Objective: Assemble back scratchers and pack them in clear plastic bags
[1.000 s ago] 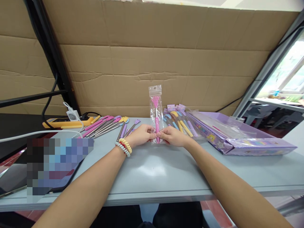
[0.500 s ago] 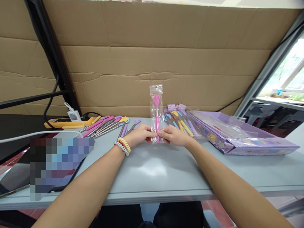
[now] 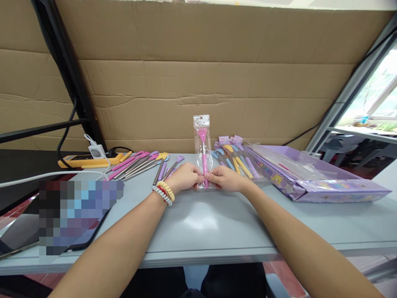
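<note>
The fingers of the left hand and of the right hand pinch the lower end of a clear plastic sleeve from either side, closed around the handle of the pink back scratcher inside it. The scratcher stands nearly upright, its hand-shaped head above the fingers. Left of the sleeve, unwrapped back scratchers lie spread on the grey table; right of it lie wrapped back scratchers, and beyond those, a purple box holding clear plastic packaging.
</note>
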Demonstrator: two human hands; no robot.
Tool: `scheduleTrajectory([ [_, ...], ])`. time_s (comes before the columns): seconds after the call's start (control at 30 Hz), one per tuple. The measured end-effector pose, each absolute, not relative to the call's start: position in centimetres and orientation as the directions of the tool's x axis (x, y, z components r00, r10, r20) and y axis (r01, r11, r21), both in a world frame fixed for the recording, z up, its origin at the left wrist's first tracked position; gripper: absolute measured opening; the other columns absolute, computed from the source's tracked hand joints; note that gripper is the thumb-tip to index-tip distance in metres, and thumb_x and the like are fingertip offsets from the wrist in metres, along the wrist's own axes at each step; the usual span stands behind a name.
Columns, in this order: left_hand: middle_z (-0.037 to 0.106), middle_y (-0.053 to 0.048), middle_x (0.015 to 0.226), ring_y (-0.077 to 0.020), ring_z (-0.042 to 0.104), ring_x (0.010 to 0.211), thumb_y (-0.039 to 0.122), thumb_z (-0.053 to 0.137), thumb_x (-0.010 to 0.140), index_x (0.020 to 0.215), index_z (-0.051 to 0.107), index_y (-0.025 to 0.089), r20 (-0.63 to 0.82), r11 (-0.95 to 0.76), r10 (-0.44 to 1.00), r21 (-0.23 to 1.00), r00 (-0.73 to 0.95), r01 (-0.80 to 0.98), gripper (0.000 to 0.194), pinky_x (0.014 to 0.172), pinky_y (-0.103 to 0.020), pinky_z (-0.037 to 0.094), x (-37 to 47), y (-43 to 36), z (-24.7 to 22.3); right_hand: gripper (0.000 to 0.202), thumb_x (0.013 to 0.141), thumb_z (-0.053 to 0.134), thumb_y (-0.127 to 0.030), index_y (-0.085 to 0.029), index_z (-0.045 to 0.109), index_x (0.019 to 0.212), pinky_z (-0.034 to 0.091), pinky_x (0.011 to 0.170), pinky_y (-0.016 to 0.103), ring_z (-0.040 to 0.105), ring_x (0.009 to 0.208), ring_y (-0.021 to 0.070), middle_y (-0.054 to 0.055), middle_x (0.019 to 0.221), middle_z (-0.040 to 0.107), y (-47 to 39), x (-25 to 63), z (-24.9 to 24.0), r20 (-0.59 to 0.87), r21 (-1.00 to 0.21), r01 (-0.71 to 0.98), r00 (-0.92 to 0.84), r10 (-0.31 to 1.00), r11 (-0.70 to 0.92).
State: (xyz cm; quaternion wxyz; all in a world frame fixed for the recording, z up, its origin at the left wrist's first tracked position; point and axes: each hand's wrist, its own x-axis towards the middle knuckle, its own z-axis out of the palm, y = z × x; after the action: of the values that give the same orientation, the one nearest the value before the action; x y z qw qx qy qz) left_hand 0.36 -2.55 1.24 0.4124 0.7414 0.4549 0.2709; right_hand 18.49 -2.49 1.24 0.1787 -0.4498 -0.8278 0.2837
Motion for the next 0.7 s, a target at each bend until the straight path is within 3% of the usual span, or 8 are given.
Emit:
scheduleTrajectory([
  [0.33, 0.053, -0.004, 0.045, -0.0154, 0.052, 0.047, 0.022, 0.056, 0.060, 0.049, 0.052, 0.015, -0.031, -0.175, 0.941, 0.809, 0.338, 0.561, 0.014, 0.044, -0.024, 0.036, 1.1, -3.3, 1.4, 0.052, 0.080, 0.041, -0.063, -0.018, 0.045, 0.054, 0.031, 0.049, 0.026, 0.038, 0.046, 0.0100, -0.001, 0.047, 0.046, -2.4, 18.4, 1.2, -0.065, -0.611, 0.697, -0.516, 0.854, 0.375],
  [0.7, 0.053, -0.001, 0.051, -0.0120, 0.054, 0.048, 0.018, 0.056, 0.061, 0.058, 0.052, 0.015, -0.139, -0.041, 0.926, 0.887, 0.350, 0.460, 0.006, 0.041, -0.020, 0.037, 1.6, -3.3, 0.9, 0.057, 0.075, 0.042, -0.070, -0.019, 0.039, 0.051, 0.030, 0.049, 0.025, 0.037, 0.043, 0.0091, -0.002, 0.042, 0.045, -2.5, 18.8, 1.4, -0.184, -0.637, 0.717, -0.497, 0.848, 0.283],
])
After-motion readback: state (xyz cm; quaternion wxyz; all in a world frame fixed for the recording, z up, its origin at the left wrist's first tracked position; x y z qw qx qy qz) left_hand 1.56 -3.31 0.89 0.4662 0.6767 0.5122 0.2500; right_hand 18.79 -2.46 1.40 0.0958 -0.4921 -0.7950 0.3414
